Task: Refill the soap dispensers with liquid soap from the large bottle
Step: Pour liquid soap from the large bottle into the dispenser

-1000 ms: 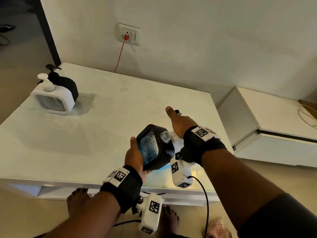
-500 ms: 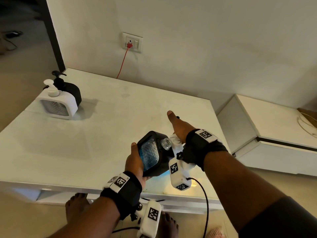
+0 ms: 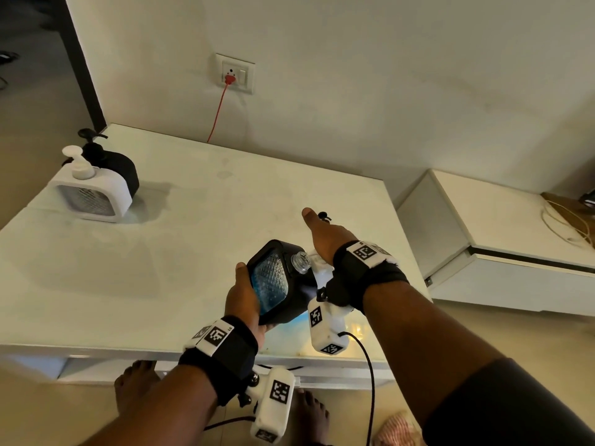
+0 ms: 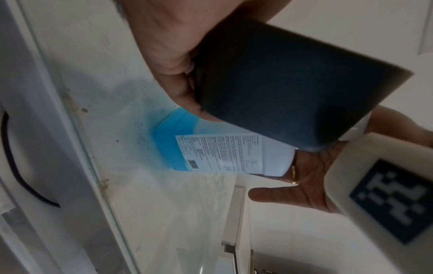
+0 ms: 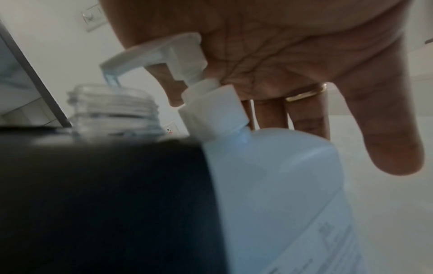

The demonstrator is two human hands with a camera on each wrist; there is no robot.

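Nothing has shifted: your left hand (image 3: 244,294) still grips the black dispenser (image 3: 283,281), right hand (image 3: 325,236) flat, pressing the bottle's pump (image 5: 164,50).

A black dispenser (image 3: 291,284) with a blue, diamond-patterned window is showing a clear neck (image 5: 112,109). The large bottle (image 5: 281,185) is looking white, with blue soap (image 4: 168,146) at its base and a white pump (image 5: 164,50). Farther off, a white dispenser (image 3: 93,194) and another black one (image 3: 119,170) are standing on the white table (image 3: 193,252).
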